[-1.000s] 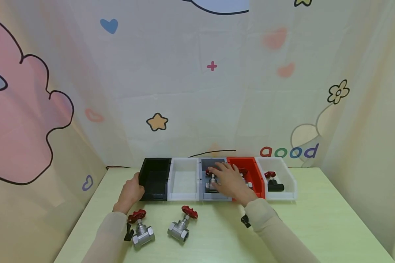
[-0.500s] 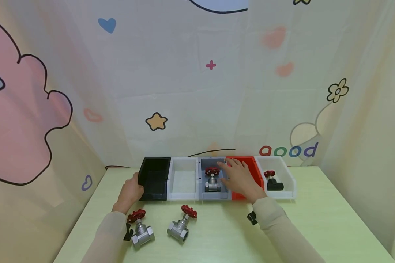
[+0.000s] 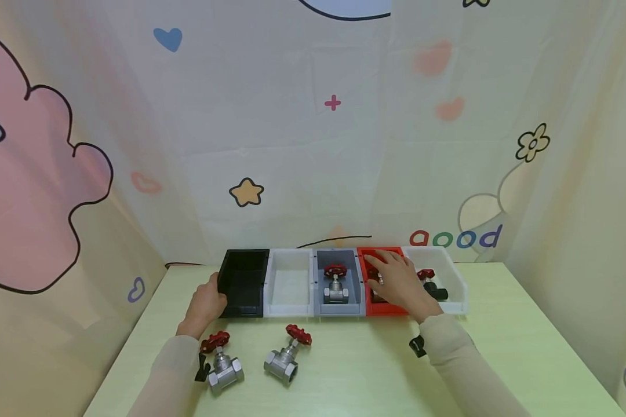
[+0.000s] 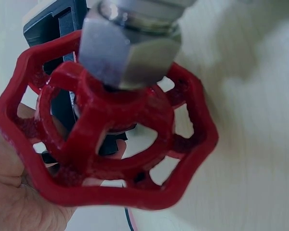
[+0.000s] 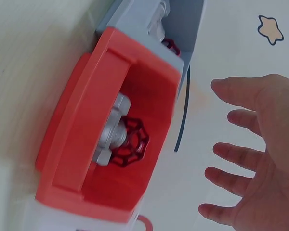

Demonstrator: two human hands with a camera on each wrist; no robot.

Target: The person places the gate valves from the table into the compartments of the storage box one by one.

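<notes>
My left hand (image 3: 204, 304) grips the left side of a black bin (image 3: 244, 284), partly hidden behind a red handwheel in the left wrist view. Fingers spread and holding nothing, my right hand (image 3: 399, 285) hovers over a red bin (image 5: 77, 139). Inside that bin lies a metal valve with a red handwheel (image 5: 130, 142), mostly covered by the hand in the head view. A similar valve (image 3: 336, 285) stands in the grey bin (image 3: 356, 289) beside it. Two more silver valves, one by my left wrist (image 3: 224, 370) and another valve (image 3: 281, 364) to its right, lie on the table.
A white bin (image 3: 290, 284) sits between the black and grey ones. At the row's right end, another white bin (image 3: 461, 289) contains a black valve with a red handwheel (image 3: 434, 286). A patterned curtain (image 3: 313, 145) hangs behind the table (image 3: 521, 359).
My right hand has moved right, from over the grey bin to over the red one, uncovering the grey bin's valve. The left hand keeps its place at the black bin.
</notes>
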